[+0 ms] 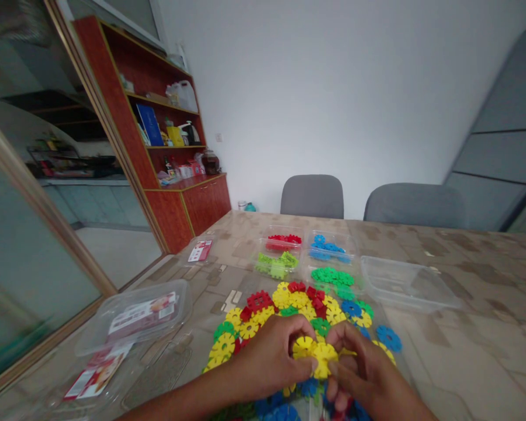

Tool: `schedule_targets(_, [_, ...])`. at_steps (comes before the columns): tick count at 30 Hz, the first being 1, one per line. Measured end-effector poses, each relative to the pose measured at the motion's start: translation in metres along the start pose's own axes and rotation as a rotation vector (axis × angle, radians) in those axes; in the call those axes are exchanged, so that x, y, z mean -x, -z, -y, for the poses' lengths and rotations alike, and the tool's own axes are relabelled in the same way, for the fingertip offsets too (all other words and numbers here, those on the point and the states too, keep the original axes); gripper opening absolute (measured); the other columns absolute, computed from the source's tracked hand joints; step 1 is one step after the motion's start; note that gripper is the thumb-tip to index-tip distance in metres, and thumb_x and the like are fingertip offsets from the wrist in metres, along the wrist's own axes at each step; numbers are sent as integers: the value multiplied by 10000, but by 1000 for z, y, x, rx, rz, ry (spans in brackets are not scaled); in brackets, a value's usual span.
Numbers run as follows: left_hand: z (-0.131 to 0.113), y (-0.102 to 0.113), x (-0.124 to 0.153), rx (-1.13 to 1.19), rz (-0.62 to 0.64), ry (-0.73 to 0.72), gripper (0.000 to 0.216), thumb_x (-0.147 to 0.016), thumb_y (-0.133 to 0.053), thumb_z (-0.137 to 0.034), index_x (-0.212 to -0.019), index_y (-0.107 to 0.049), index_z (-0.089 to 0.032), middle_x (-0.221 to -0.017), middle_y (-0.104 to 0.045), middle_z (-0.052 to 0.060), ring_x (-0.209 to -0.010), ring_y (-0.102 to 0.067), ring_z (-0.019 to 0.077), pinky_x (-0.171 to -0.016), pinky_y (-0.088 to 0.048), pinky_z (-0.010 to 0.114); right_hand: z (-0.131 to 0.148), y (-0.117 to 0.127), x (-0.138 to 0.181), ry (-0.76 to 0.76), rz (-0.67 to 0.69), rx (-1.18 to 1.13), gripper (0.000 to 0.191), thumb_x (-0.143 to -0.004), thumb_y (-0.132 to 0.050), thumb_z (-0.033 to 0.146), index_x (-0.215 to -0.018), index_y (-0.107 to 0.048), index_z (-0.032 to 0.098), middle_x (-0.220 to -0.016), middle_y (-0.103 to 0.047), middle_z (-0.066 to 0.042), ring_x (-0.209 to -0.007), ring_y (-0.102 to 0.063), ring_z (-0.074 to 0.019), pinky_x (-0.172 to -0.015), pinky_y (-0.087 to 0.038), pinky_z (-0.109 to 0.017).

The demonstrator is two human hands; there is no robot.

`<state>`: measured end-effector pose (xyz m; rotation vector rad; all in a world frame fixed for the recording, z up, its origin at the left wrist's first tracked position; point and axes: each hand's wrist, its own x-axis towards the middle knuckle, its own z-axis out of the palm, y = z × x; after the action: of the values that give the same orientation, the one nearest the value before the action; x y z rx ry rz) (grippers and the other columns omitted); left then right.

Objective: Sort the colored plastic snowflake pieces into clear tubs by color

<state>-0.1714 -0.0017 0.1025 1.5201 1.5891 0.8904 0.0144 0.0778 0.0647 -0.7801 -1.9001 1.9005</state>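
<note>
Both hands are closed over a heap of interlocking plastic discs near the table's front. My left hand (284,351) pinches a yellow notched disc (304,347) between thumb and index finger. Against it sits a second yellow notched disc (324,359), gripped by my right hand (359,365); whether the two are joined I cannot tell. Another yellow piece pokes out by the right fingers. Around and below the hands lie yellow, red, green and blue discs, such as a blue disc (388,337) at right and a red square piece (259,300) at left.
Behind the heap, clear tubs hold red discs (284,241), light green discs (277,264), blue discs (326,248) and green discs (333,276). A see-through container (412,304) stands right. Labelled plastic lids (182,304) lie left. Two grey chairs (312,196) stand beyond the table.
</note>
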Motion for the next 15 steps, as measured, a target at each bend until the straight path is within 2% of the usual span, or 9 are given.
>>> schedule_targets(6, [2,1,-3,33,40,-13,207,-707,-672,-213,-903,-649,-153,-665,-457,-67,-607,-391,102,-506,-265,204,-3,8,-3,26,14,20,438,-815,-665,614,-914,-451,245,-627,-662,46,-492,-605,-114,-489,-453,-209])
schedule_targets(11, [4,4,-4,21,46,-12,201,-710,-651,-232,-894,-640,-151,-690,-463,-58,-632,-397,111,-534,-273,208,7,14,2,55,18,73,419,-823,-658,609,-912,-495,234,-661,-620,44,-522,-587,-115,-510,-463,-221])
schedule_targets(13, [4,7,-4,-8,29,-16,205,-712,-654,-237,-897,-641,-151,-719,-480,-50,-667,-412,119,-562,-290,208,16,26,6,85,5,162,375,-850,-625,592,-909,-542,232,-707,-609,32,-585,-599,-134,-533,-479,-235])
schedule_targets(15, [1,10,-8,-29,16,-17,222,-716,-656,-248,-915,-646,-149,-737,-495,-44,-684,-424,125,-578,-307,209,27,50,9,140,-90,358,331,-866,-594,565,-881,-600,234,-715,-624,13,-634,-611,-160,-552,-484,-251])
